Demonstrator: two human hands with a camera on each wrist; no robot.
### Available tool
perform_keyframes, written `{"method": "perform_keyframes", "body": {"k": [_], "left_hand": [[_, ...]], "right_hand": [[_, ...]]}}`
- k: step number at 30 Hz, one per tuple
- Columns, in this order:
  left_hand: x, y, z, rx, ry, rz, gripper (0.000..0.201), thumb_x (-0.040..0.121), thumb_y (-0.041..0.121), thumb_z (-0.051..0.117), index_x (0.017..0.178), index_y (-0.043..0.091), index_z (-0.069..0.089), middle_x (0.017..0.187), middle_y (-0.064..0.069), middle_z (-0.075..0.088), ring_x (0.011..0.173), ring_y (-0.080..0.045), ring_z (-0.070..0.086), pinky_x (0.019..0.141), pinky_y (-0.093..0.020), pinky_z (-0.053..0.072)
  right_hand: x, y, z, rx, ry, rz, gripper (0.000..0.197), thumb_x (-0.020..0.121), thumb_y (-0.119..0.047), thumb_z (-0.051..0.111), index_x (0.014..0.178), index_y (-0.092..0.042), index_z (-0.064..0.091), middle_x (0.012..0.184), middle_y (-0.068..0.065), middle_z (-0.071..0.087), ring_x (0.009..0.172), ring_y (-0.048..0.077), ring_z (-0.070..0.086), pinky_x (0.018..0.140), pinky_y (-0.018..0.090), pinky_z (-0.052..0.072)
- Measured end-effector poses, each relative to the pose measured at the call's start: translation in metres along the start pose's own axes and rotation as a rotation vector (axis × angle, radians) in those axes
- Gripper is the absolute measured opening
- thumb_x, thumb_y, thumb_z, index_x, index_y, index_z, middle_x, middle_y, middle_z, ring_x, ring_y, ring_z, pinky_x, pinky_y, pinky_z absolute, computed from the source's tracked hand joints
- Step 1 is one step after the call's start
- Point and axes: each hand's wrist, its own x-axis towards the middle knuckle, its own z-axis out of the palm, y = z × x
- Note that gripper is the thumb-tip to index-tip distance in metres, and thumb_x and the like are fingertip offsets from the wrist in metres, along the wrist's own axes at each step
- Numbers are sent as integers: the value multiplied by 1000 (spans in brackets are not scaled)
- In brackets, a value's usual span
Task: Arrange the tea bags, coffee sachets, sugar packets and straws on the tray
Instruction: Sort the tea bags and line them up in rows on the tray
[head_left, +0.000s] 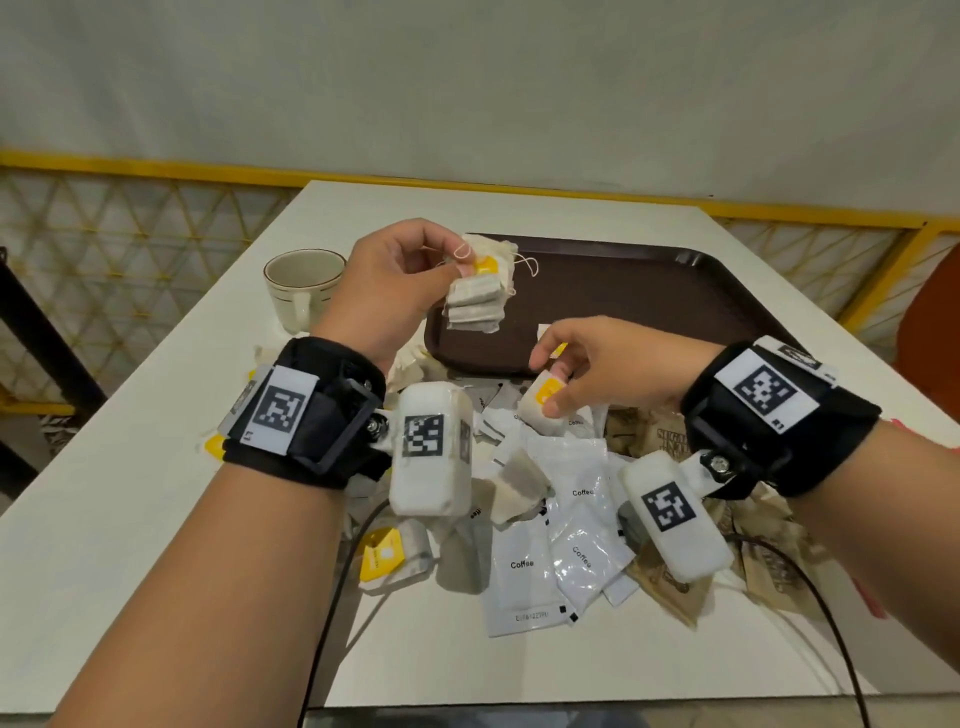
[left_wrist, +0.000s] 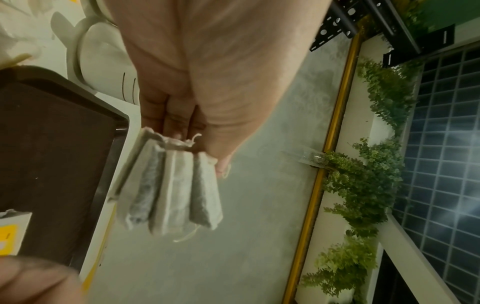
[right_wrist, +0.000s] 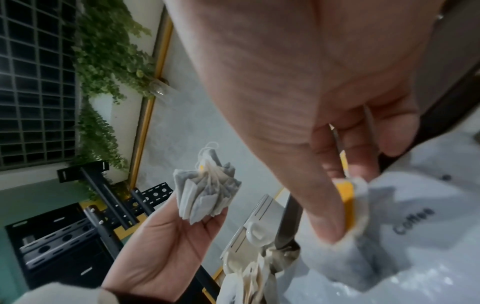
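Observation:
My left hand pinches a bunch of several tea bags by their tops, held in the air over the near left corner of the brown tray. The same bunch hangs below the fingers in the left wrist view and shows as a fan in the right wrist view. My right hand pinches one tea bag with a yellow tag, just above the pile near the tray's front edge. That tea bag is gripped between thumb and fingers. White coffee sachets and brown sugar packets lie heaped below.
A cream cup stands left of the tray on the white table. More tea bags with yellow tags lie near the left wrist. A yellow railing runs behind the table. Cables trail off the front edge.

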Motion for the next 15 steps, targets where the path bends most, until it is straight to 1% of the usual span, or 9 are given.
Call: {"method": "perform_keyframes", "body": {"k": [1,3,5,7,10,12,13,14,15], "left_hand": [[0,0,0,6,1,0,24,83,-3,66,76,20,67,81,-2,68,83,-21,61,82,-37,53],[0,1,0,3,4,0,24,83,-4,65,76,19,67,81,-2,68,82,-20,61,82,-37,53],[-1,1,0,-6,7,-2,24,83,-5,64,76,18,66,80,-2,67,82,-20,60,79,-35,53],[0,1,-1,-19,14,-10,27,84,-6,62,75,19,66,79,-2,67,81,-20,60,75,-32,53],[0,1,-2,-28,38,-7,29,84,-7,61,74,20,66,77,-2,67,81,-23,57,73,-32,50],[1,1,-2,-17,43,-10,28,84,-6,62,74,20,66,79,-4,67,82,-24,58,78,-37,50],[1,1,-2,-13,43,-13,27,84,-5,63,74,20,66,80,-5,67,83,-24,58,80,-39,50],[1,1,-3,-10,41,-14,28,84,-5,63,74,20,67,80,-6,67,83,-24,59,82,-41,50],[0,1,-3,-9,40,-14,28,84,-5,63,74,20,67,80,-5,67,84,-24,59,84,-42,50]], "right_hand": [[1,0,-1,20,34,-23,31,74,-15,81,98,-24,63,83,-4,62,71,9,58,73,26,49],[-1,-2,-5,36,105,-89,23,75,-11,80,88,-24,66,80,-4,65,69,8,59,74,26,51],[-7,-7,-12,51,153,-166,14,80,-11,76,85,-22,68,84,-3,69,75,13,64,81,31,55],[-16,-16,-19,122,124,-244,11,84,-10,71,92,-18,70,91,1,72,87,19,68,86,33,56],[-29,-32,-21,185,-82,-309,21,82,-11,72,102,-16,71,95,0,73,87,15,70,83,25,56],[-35,-42,-12,40,-274,-313,24,80,-17,75,103,-24,72,98,-7,72,78,4,67,77,20,54],[-37,-46,-6,-47,-368,-315,23,80,-21,76,101,-29,73,102,-8,70,74,2,63,75,22,54],[-39,-49,1,-111,-443,-325,21,80,-23,77,100,-31,74,107,-9,67,71,0,60,73,23,53],[-41,-51,7,-156,-489,-335,21,80,-23,76,99,-31,75,112,-12,62,69,-3,56,70,20,50]]}}
